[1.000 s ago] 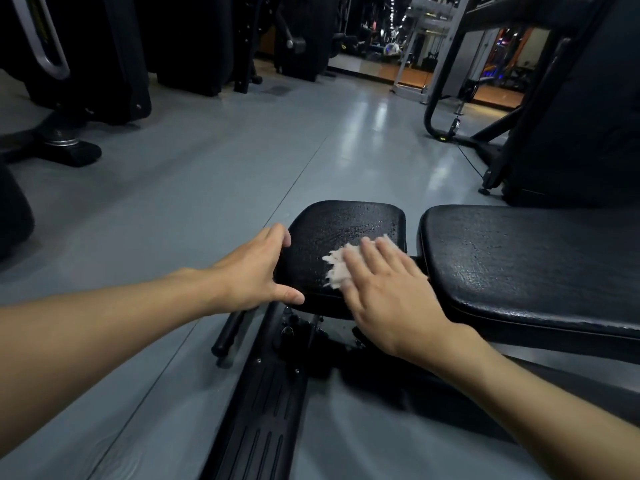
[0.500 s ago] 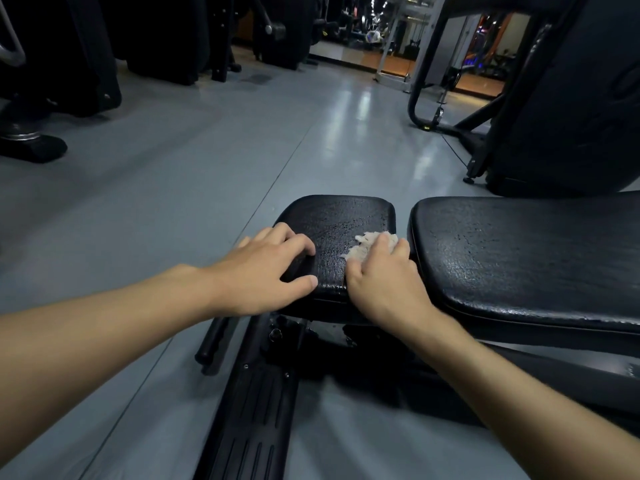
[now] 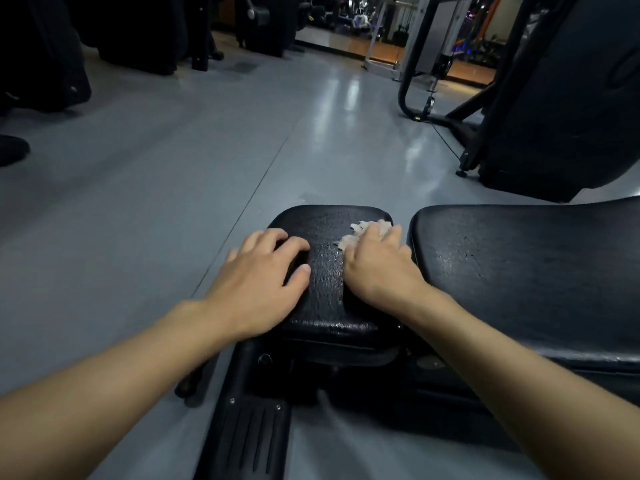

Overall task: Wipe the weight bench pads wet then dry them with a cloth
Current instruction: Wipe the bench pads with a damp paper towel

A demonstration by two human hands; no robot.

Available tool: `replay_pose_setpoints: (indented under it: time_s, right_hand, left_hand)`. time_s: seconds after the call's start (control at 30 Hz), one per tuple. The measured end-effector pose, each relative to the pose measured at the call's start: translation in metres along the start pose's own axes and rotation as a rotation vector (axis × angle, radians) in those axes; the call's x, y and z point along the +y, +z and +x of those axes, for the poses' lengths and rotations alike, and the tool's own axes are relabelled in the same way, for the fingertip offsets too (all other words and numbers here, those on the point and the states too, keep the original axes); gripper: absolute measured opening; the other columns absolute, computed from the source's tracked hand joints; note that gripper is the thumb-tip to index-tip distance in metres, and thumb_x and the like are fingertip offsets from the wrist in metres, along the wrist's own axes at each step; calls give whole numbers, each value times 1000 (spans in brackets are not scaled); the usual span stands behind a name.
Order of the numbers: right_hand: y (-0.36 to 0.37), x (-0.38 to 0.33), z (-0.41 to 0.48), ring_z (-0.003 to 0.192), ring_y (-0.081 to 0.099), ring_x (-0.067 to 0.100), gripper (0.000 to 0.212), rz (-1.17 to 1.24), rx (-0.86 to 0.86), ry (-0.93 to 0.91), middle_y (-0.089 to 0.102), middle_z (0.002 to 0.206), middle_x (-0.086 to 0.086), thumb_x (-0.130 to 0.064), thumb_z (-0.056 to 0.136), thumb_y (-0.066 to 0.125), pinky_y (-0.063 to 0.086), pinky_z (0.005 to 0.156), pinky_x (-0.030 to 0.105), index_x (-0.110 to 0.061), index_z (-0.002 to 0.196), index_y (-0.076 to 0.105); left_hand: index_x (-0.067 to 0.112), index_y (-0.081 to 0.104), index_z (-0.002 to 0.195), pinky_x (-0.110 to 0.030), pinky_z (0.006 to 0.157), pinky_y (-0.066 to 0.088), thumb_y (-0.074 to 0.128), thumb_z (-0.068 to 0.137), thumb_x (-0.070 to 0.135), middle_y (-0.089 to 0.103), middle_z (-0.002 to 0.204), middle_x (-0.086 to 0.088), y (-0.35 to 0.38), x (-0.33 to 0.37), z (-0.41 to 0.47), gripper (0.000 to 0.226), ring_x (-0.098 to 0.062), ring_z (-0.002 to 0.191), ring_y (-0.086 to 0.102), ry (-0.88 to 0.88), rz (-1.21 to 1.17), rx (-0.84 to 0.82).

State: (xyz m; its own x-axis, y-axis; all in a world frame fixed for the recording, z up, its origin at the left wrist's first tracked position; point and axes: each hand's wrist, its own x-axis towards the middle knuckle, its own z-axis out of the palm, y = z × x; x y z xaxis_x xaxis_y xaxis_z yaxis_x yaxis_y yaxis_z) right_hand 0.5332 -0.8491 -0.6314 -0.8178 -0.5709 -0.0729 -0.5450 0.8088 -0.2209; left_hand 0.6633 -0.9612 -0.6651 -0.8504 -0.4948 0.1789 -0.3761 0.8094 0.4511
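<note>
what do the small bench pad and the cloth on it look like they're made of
The small pad looks like black vinyl or faux leather: glossy, with a pebbled, cracked-looking grain and a wet sheen. The cloth is pale and crumpled with ragged edges. It could be thin fabric or a paper wipe; too blurred to tell.

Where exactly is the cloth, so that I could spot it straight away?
Start at the long bench pad on the right; just left of it sits a small seat pad. At that small pad's far right corner, bunched under the right hand, lies the cloth: a crumpled whitish wad, the only light fabric on the black padding.
</note>
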Motion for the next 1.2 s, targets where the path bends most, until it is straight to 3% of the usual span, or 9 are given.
replay_pose_setpoints:
  time_s: [0.13,0.23,0.37,0.53,0.63,0.77,0.83,1.0,1.2]
  right_hand:
    - [-10,-4,62,139,26,47,60,-52,-26,25,19,154,27,-36,101,31,22,114,49,-2,150,20]
    - [-11,2,66,147,13,41,56,-258,26,-28,15,158,26,-45,101,25,12,116,54,-16,149,25]
    - [-8,11,67,124,43,44,44,-169,54,-85,43,135,24,-46,99,31,31,105,49,-14,128,42]
    - [-9,-17,102,131,44,38,63,-225,-61,-210,47,142,21,-62,94,19,31,110,52,-23,134,48]
    - [-6,-29,104,133,42,35,58,-277,-96,-303,46,143,19,-56,98,16,26,110,52,-26,141,42]
    - [-19,-7,113,129,47,33,47,-207,-138,-246,49,142,22,-35,105,22,34,104,37,-10,133,50]
    - [-21,-7,120,127,50,34,46,-201,-132,-195,51,140,24,-33,103,26,37,101,35,-6,126,55]
    - [-8,-38,120,129,50,35,54,-275,-135,-242,50,143,22,-41,96,26,38,107,42,-11,130,54]
    - [12,-88,112,134,44,28,53,-316,-204,-429,46,148,8,-46,89,22,31,111,50,-29,131,50]
  left_hand:
    - [36,55,124,-44,104,35,20,81,53,48,132,9,9,-3,0,58,-16,130,37,12,-4,115]
    - [32,60,122,-44,102,37,23,81,46,54,132,4,11,-5,-2,57,-17,130,40,20,-29,152]
    - [29,60,124,-42,106,36,22,82,47,55,134,1,7,-5,-5,59,-18,131,42,44,-18,148]
    - [37,33,149,-37,121,16,8,80,67,22,162,4,-7,-25,-12,79,-12,150,11,184,49,-63]
    - [38,11,155,-29,122,4,2,81,78,1,166,8,-13,-37,-20,85,-8,151,-8,272,134,-159]
    - [31,23,155,-32,117,16,19,85,84,22,160,3,-19,-49,-33,88,-16,148,15,396,237,-132]
    - [32,22,155,-30,115,14,22,85,84,23,160,4,-21,-51,-35,86,-15,147,17,395,252,-118]
    - [37,6,156,-25,116,3,14,81,86,6,164,7,-20,-50,-32,90,-10,150,0,387,238,-155]
    - [39,18,153,-19,114,12,36,78,85,14,160,15,-32,-47,-28,90,-3,146,9,356,183,-234]
